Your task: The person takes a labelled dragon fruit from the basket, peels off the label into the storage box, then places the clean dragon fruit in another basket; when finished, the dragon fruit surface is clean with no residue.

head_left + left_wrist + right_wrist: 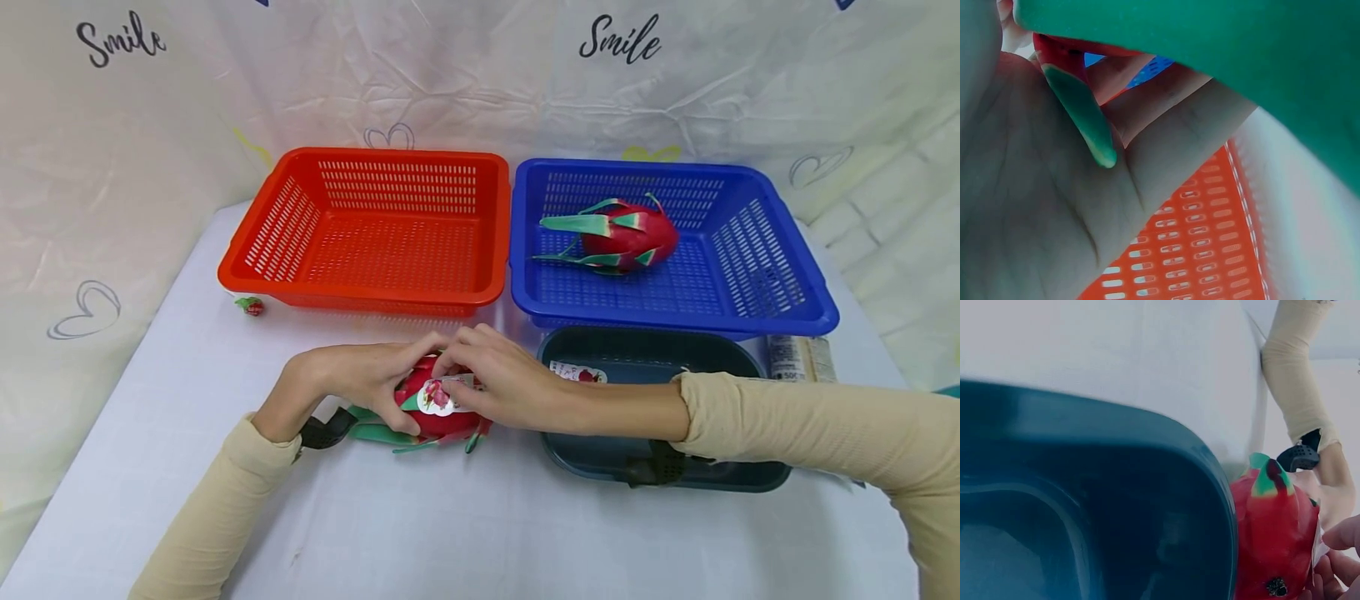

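A red dragon fruit (pixel 442 425) with green-tipped scales lies on the white table in front of the baskets. My left hand (pixel 367 379) grips it from the left, thumb on the near side and fingers on the far side. A white sticker (pixel 435 398) with a fruit picture sits on its upper face. My right hand (pixel 517 379) pinches the sticker's right part; in the right wrist view the sticker's edge (pixel 1318 547) stands slightly off the skin (pixel 1275 544). Close up in the left wrist view, a green scale (pixel 1079 112) touches the left palm (pixel 1035 187).
A red basket (pixel 360 296) stands at the back left, a blue basket (pixel 660 321) beside it holding another dragon fruit (pixel 630 237). Under my right forearm is a dark teal tub (pixel 585 467) with a printed label (pixel 577 372). A small red-green item (pixel 251 306) lies by the red basket.
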The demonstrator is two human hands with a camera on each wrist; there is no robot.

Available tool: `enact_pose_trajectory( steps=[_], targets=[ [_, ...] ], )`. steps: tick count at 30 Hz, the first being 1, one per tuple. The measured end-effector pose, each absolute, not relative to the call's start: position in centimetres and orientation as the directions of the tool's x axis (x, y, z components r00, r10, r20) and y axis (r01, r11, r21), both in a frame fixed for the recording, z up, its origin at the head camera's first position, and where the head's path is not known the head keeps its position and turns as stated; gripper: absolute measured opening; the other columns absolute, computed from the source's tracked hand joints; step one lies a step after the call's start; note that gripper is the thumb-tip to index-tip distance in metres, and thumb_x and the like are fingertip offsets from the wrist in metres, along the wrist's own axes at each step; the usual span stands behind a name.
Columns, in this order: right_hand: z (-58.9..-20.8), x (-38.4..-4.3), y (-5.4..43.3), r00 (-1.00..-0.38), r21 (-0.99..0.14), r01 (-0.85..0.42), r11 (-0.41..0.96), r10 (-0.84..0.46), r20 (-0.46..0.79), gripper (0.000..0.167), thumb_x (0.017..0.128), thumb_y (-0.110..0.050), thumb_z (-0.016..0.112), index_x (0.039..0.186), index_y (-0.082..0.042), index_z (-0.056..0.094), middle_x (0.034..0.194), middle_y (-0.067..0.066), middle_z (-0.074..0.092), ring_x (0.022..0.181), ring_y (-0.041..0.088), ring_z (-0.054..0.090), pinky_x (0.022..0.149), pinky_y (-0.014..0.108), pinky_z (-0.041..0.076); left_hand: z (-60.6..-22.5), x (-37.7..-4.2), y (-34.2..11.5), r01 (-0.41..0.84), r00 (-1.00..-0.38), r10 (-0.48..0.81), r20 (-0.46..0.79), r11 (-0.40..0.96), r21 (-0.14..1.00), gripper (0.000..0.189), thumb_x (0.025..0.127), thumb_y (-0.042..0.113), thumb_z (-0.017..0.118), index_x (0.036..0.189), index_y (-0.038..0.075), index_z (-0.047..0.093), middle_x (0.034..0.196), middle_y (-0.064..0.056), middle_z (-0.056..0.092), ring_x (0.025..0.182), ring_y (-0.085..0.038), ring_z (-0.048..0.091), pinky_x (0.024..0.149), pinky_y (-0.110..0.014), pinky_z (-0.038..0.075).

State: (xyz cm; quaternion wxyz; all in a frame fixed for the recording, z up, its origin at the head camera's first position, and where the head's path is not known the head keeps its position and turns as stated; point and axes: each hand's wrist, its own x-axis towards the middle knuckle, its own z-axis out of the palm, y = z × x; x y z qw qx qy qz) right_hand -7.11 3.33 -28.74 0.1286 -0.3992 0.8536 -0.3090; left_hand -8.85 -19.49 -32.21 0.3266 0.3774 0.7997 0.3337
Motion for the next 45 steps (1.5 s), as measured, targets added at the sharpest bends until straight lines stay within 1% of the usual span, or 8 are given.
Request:
enact_pose_trajectory(
  steps=[7,13,24,31,34,37,45],
  targets=[
    [-28.8,-7.3,3.3,-0.666,-0.697,-0.541,0.471,-0.746,0.013,0.014,0.092,-0.015,0.065,0.105,-0.012,0.070,0.103,0.002,0.065,0.100,0.015,0.056,0.079,0.023,0.055,-32.0,-8.7,-19.3,0.381,-0.506,0.819,-0.271,0.494,0.782,0.080,0.074,0.027,0.082,0.132,0.024,0.028,0.123,0.008,0.053,0.112,-0.005,0.054,0.090,-0.023,0.052],
    [-28.8,-7.1,3.3,-0.681,-0.734,-0.494,0.465,-0.732,-0.005,0.011,0.092,-0.014,0.064,0.103,-0.011,0.068,0.101,0.003,0.066,0.098,0.015,0.057,0.079,0.019,0.054,-31.9,-8.7,-19.2,0.401,-0.495,0.830,-0.255,0.479,0.781,0.081,0.073,0.025,0.082,0.133,0.022,0.027,0.124,0.007,0.051,0.115,-0.005,0.052,0.093,-0.023,0.051],
    [-29.0,-7.4,3.3,-0.666,-0.827,-0.398,0.396,-0.745,-0.036,0.011,0.094,-0.011,0.062,0.102,-0.007,0.068,0.100,0.006,0.066,0.094,0.015,0.059,0.078,0.017,0.053,-32.0,-8.7,-19.2,0.394,-0.483,0.844,-0.234,0.448,0.802,0.081,0.073,0.023,0.083,0.132,0.022,0.028,0.127,0.006,0.051,0.117,-0.006,0.051,0.093,-0.024,0.052],
    [-28.8,-7.6,3.3,-0.658,-0.836,-0.377,0.398,-0.751,-0.060,0.010,0.093,-0.012,0.062,0.097,-0.006,0.070,0.092,0.006,0.067,0.087,0.013,0.058,0.073,0.019,0.053,-31.9,-8.7,-19.2,0.378,-0.489,0.836,-0.247,0.458,0.804,0.083,0.072,0.023,0.084,0.134,0.024,0.028,0.127,0.007,0.052,0.119,-0.007,0.051,0.093,-0.024,0.052],
    [-28.7,-7.7,3.3,-0.656,-0.845,-0.341,0.413,-0.748,-0.101,0.011,0.093,-0.013,0.063,0.097,-0.006,0.070,0.090,0.006,0.067,0.085,0.013,0.058,0.071,0.020,0.053,-31.9,-8.7,-19.3,0.376,-0.491,0.834,-0.252,0.464,0.802,0.082,0.072,0.023,0.084,0.133,0.024,0.029,0.126,0.007,0.052,0.118,-0.007,0.051,0.092,-0.024,0.053],
    [-28.6,-7.9,3.3,-0.656,-0.849,-0.297,0.437,-0.739,-0.151,0.013,0.093,-0.015,0.063,0.100,-0.007,0.070,0.092,0.006,0.068,0.086,0.013,0.058,0.070,0.020,0.053,-31.9,-8.7,-19.3,0.370,-0.491,0.831,-0.262,0.471,0.801,0.082,0.072,0.024,0.084,0.133,0.024,0.028,0.126,0.006,0.052,0.118,-0.008,0.051,0.092,-0.024,0.053],
    [-28.5,-8.5,3.4,-0.649,-0.851,-0.206,0.483,-0.718,-0.250,0.018,0.094,-0.016,0.062,0.107,-0.008,0.071,0.099,0.006,0.068,0.093,0.016,0.058,0.073,0.020,0.053,-31.9,-8.7,-19.3,0.355,-0.491,0.828,-0.272,0.475,0.805,0.082,0.072,0.024,0.085,0.132,0.024,0.028,0.127,0.005,0.051,0.118,-0.010,0.052,0.090,-0.023,0.054]
  ],
)
